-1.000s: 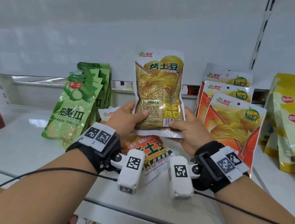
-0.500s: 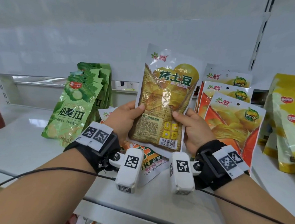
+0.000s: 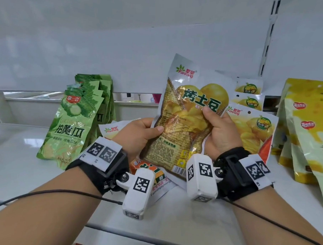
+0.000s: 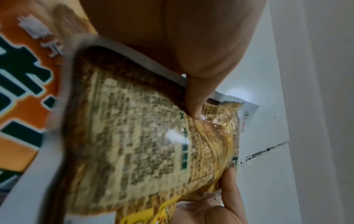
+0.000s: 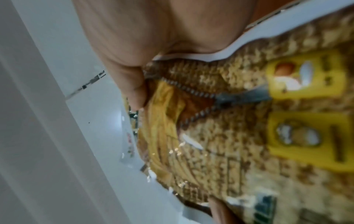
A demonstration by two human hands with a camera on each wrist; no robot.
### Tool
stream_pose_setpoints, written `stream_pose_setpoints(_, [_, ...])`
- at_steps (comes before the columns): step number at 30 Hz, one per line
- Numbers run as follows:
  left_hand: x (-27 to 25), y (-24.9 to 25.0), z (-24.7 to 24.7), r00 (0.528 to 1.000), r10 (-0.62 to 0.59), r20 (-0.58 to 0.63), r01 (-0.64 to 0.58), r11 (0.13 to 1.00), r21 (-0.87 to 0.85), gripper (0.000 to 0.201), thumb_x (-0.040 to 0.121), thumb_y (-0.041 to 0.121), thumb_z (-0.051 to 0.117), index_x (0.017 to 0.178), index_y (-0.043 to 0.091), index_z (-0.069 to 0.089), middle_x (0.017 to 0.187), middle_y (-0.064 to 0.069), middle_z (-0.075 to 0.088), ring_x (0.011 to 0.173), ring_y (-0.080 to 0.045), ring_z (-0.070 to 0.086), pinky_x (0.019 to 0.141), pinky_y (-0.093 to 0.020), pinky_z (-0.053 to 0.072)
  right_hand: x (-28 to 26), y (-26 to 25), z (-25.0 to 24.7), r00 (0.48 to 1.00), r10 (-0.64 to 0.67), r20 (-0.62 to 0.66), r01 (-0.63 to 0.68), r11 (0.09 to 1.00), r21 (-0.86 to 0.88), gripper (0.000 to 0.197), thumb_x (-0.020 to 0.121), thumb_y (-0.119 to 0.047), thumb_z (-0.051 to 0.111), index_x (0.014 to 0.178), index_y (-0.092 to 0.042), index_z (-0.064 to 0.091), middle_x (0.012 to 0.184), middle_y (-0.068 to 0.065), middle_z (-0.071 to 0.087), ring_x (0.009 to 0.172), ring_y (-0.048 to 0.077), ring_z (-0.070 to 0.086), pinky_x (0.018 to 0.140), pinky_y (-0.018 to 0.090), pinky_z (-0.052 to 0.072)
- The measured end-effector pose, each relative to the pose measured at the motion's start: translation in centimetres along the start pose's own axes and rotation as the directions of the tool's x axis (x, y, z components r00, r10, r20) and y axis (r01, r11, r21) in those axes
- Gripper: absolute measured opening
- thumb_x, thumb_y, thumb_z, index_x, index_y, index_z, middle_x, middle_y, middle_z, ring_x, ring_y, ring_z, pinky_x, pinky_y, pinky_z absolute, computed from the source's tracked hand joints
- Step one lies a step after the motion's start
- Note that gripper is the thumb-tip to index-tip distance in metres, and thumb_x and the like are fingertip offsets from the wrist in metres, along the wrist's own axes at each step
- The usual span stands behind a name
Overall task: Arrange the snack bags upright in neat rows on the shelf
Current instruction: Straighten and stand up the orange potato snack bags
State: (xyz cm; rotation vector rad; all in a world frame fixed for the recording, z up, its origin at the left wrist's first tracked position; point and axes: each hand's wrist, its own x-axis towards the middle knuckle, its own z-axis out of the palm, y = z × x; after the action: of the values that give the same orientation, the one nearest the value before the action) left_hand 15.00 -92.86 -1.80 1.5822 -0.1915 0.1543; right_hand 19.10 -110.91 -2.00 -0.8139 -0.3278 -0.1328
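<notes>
A golden potato snack bag [image 3: 183,119] is held above the white shelf [image 3: 22,164], tilted to the right, in the head view. My left hand [image 3: 143,132] grips its left edge with the thumb on the front. My right hand [image 3: 218,133] grips its right side, thumb across the print. The left wrist view shows the same bag [image 4: 145,151] pinched by my thumb [image 4: 195,97]. In the right wrist view the bag [image 5: 239,128] fills the picture under my thumb [image 5: 132,84]. An orange bag [image 3: 149,170] lies flat on the shelf beneath my hands.
A leaning row of green cucumber bags [image 3: 71,125] stands at the left. A row of orange and yellow bags [image 3: 253,130] leans behind my right hand. Larger yellow bags [image 3: 308,128] stand at the far right. A shelf upright [image 3: 268,36] runs up the back wall.
The golden bag has moved right and tilted clockwise. My right hand has slid up from the bag's lower corner to its middle right side. My left hand still holds the left edge.
</notes>
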Motion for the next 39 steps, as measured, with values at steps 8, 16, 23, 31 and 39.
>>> stream_pose_setpoints(8, [0.7, 3.0, 2.0, 0.997, 0.078, 0.0, -0.077, 0.977, -0.201, 0.018, 0.096, 0.01, 0.046, 0.096, 0.011, 0.064, 0.08, -0.006, 0.073, 0.072, -0.019, 0.07, 0.067, -0.032, 0.058, 0.0, 0.1, 0.0, 0.998, 0.003, 0.056, 0.003, 0.994, -0.11, 0.013, 0.078, -0.004, 0.064, 0.09, -0.008, 0.067, 0.079, 0.009, 0.073, 0.076, 0.026, 0.069, 0.083, 0.047, 0.055])
stream_pose_setpoints(16, [1.0, 3.6, 1.8, 0.969, 0.14, -0.203, -0.172, 0.973, -0.151, 0.019, 0.101, 0.014, 0.043, 0.097, 0.015, 0.061, 0.072, 0.001, 0.073, 0.065, -0.012, 0.07, 0.053, -0.023, 0.054, -0.1, 0.1, -0.3, 0.994, -0.112, -0.02, 0.097, 0.926, -0.365, 0.034, 0.081, -0.002, 0.065, 0.098, -0.027, 0.051, 0.086, -0.007, 0.059, 0.072, 0.001, 0.059, 0.06, 0.016, 0.044])
stream_pose_setpoints(23, [0.9, 3.9, 2.0, 0.946, 0.154, -0.284, -0.188, 0.977, -0.098, 0.032, 0.103, 0.033, 0.035, 0.104, 0.016, 0.062, 0.091, -0.003, 0.075, 0.087, -0.02, 0.071, 0.072, -0.034, 0.058, -1.5, 0.5, 0.8, 0.973, 0.054, 0.223, 0.071, 0.856, -0.513, 0.018, 0.081, -0.015, 0.068, 0.094, -0.024, 0.06, 0.091, -0.005, 0.061, 0.082, 0.008, 0.059, 0.068, 0.019, 0.045])
stream_pose_setpoints(31, [0.0, 3.9, 1.9, 0.996, 0.093, 0.002, -0.089, 0.964, -0.25, 0.081, 0.076, 0.076, 0.022, 0.116, 0.021, 0.067, 0.12, -0.001, 0.067, 0.114, -0.017, 0.062, 0.09, -0.038, 0.053, -2.1, 0.6, 1.1, 0.95, 0.028, 0.311, 0.167, 0.796, -0.582, 0.052, 0.078, -0.011, 0.071, 0.113, -0.042, 0.049, 0.099, -0.009, 0.068, 0.084, 0.008, 0.068, 0.067, 0.019, 0.056])
stream_pose_setpoints(39, [0.2, 1.4, 1.3, 0.99, -0.026, -0.139, 0.049, 0.985, 0.165, 0.044, 0.089, 0.02, 0.062, 0.132, 0.014, 0.05, 0.114, -0.002, 0.063, 0.106, -0.019, 0.058, 0.096, -0.039, 0.044, -1.4, -0.9, 0.9, 0.995, -0.017, 0.102, 0.047, 0.953, -0.3, 0.031, 0.085, -0.001, 0.059, 0.073, -0.028, 0.068, 0.071, -0.004, 0.072, 0.066, 0.018, 0.07, 0.067, 0.038, 0.058])
